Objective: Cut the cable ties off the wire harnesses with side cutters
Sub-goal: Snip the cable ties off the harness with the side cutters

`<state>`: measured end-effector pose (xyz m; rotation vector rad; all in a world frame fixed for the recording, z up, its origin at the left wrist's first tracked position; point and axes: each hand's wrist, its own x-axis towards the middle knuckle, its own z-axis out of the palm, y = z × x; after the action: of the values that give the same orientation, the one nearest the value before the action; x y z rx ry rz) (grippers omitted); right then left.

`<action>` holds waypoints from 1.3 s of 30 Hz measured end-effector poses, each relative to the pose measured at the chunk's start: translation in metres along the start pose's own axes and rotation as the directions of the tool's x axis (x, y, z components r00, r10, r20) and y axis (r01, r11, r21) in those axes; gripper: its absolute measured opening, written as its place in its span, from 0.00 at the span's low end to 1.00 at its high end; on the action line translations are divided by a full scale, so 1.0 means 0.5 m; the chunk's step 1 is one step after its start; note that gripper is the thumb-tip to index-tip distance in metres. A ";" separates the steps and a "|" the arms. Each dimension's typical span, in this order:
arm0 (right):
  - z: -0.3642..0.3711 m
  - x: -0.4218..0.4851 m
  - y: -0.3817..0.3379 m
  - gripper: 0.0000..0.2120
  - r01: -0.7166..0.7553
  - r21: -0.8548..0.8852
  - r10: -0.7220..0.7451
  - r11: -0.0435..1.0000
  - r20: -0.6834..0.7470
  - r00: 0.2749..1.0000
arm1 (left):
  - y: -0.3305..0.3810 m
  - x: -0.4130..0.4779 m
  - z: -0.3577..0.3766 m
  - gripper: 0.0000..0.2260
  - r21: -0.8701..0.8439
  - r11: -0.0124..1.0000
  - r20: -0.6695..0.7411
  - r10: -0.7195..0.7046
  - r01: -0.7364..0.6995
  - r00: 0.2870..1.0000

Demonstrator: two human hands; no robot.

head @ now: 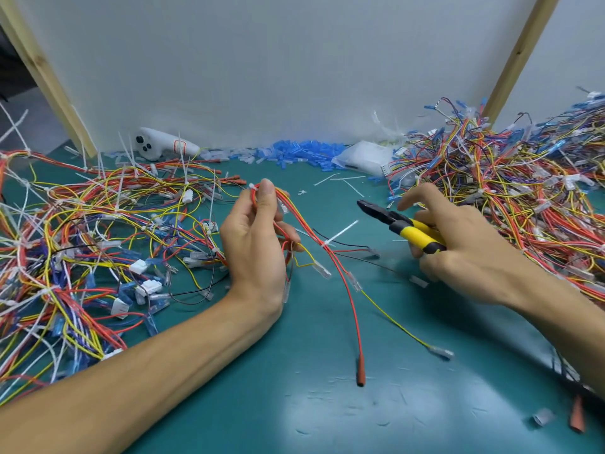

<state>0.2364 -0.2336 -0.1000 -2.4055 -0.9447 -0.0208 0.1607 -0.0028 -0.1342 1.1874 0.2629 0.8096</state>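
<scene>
My left hand (pixel 253 244) pinches a red, orange and yellow wire harness (pixel 340 267) near its top, where a small white cable tie (pixel 252 186) sits by my fingertips. A second white cable tie (pixel 339 233) wraps the harness lower down, its tail pointing up to the right. The harness trails down over the green mat to a red terminal sleeve (pixel 360 371). My right hand (pixel 465 253) grips the yellow-and-black handles of the side cutters (pixel 397 226); their dark jaws point left, a short way right of the harness and not touching it.
A big tangle of harnesses with ties (pixel 85 244) covers the left of the mat (pixel 327 404), another heap (pixel 523 185) fills the right. Blue connector sleeves (pixel 294 155), a white controller (pixel 163 144) and a plastic bag (pixel 366 158) lie against the white back wall. Cut tie scraps are scattered about.
</scene>
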 end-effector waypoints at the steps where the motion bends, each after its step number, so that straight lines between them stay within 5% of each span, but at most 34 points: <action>1: -0.006 -0.001 0.000 0.26 0.006 0.024 -0.007 1.000 0.020 1.000 | 0.000 0.001 0.000 0.12 0.003 1.000 -0.005 0.015 -0.015 1.000; 7: -0.016 -0.006 -0.015 0.14 0.062 -0.051 -0.053 0.997 0.159 0.986 | 0.002 -0.003 0.001 0.10 0.019 0.995 -0.005 0.099 -0.099 0.995; 12: 0.000 -0.007 -0.014 0.15 0.059 -0.193 -0.029 0.979 0.155 0.987 | 0.005 -0.012 0.003 0.10 0.038 0.988 0.028 0.151 -0.152 0.988; 27: 0.005 -0.006 -0.023 0.27 0.094 -0.091 -0.077 0.991 0.172 0.982 | 0.008 -0.015 0.006 0.12 0.057 0.984 0.041 0.166 -0.168 0.985; 36: 0.002 -0.012 -0.032 0.11 0.073 -0.009 -0.072 0.997 0.088 0.994 | 0.011 -0.015 0.004 0.10 0.037 0.995 0.019 0.087 -0.088 0.996; 39: -0.002 -0.012 -0.032 0.11 0.039 0.058 -0.043 0.998 0.056 0.998 | 0.015 -0.007 0.003 0.05 0.216 0.967 -0.073 0.153 -0.134 0.985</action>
<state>0.2217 -0.2280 -0.0927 -2.3460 -1.0073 0.0595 0.1561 -0.0056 -0.1279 1.3829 0.3455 0.9819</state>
